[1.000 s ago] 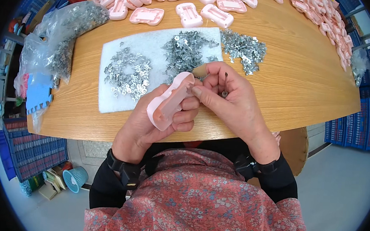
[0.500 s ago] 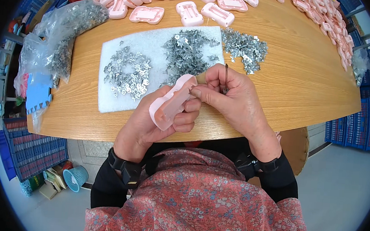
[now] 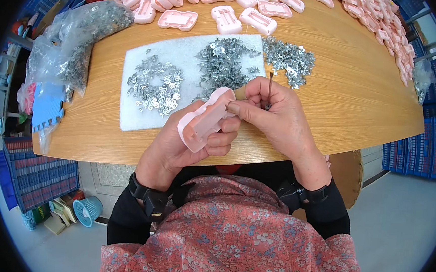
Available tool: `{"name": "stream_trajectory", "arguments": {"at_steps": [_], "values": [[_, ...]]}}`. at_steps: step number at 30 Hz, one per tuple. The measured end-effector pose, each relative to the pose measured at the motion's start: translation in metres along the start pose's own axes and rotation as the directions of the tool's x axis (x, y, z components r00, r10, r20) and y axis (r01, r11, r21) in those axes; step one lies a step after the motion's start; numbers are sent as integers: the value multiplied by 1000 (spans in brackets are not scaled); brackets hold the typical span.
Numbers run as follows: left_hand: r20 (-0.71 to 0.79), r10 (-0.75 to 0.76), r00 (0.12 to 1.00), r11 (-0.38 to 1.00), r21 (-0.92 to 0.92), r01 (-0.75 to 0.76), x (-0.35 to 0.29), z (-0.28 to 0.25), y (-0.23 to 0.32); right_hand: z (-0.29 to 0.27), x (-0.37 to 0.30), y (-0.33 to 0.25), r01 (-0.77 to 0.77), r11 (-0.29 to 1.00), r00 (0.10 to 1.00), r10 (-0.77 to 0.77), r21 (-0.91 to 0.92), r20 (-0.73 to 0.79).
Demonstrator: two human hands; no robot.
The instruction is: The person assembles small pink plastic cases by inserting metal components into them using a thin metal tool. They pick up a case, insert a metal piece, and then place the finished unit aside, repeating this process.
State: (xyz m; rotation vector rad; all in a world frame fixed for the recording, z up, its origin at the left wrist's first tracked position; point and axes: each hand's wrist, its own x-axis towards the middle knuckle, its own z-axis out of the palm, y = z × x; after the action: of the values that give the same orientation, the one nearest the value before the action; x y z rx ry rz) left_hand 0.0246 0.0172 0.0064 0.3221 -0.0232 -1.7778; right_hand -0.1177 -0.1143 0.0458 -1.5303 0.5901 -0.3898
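My left hand (image 3: 173, 145) is closed around a pale pink plastic shell (image 3: 205, 121), tilted with its hollow inner side up. My right hand (image 3: 282, 118) presses its thumb and forefinger at the shell's far end. Whatever sits between those fingertips is too small to make out. A thin dark metal tool (image 3: 270, 86) is tucked among the right fingers, pointing up. Beyond the hands, small silvery metal contact pieces (image 3: 223, 60) lie heaped on a white foam sheet (image 3: 133, 122), with a looser pile of metal pieces (image 3: 158, 89) on its left.
Another heap of metal pieces (image 3: 290, 62) lies on the wooden table (image 3: 352, 95). Many pink shells (image 3: 178, 19) line the far side, with a larger pile (image 3: 382, 31) at right. A clear bag of metal parts (image 3: 77, 45) and a blue foam piece (image 3: 47, 111) sit left.
The view has shifted slightly, so the table's things sit a little to the right. My hands keep nearly the same hold on the shell, which has tilted a little.
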Motion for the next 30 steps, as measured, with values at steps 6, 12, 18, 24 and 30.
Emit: {"name": "stream_trajectory", "arguments": {"at_steps": [6, 12, 18, 24, 30], "values": [[12, 2, 1000, 1000, 16, -2, 0, -3, -1, 2, -2, 1, 23, 999, 1000, -24, -40, -12], [0, 24, 1000, 1000, 13, -24, -2, 2, -1, 2, -2, 4, 11, 1000, 999, -10, 23, -43], [-151, 364, 919, 904, 297, -309, 17, 23, -3, 4, -21, 1, 191, 982, 973, -191, -12, -128], [-138, 476, 869, 761, 560, -327, 21, 23, -19, -1, -33, 0, 177, 984, 961, -181, -34, -209], [-18, 497, 867, 422, 879, -223, -6, 18, -6, -30, -39, -8, 42, 985, 998, -34, -165, 52]]}}
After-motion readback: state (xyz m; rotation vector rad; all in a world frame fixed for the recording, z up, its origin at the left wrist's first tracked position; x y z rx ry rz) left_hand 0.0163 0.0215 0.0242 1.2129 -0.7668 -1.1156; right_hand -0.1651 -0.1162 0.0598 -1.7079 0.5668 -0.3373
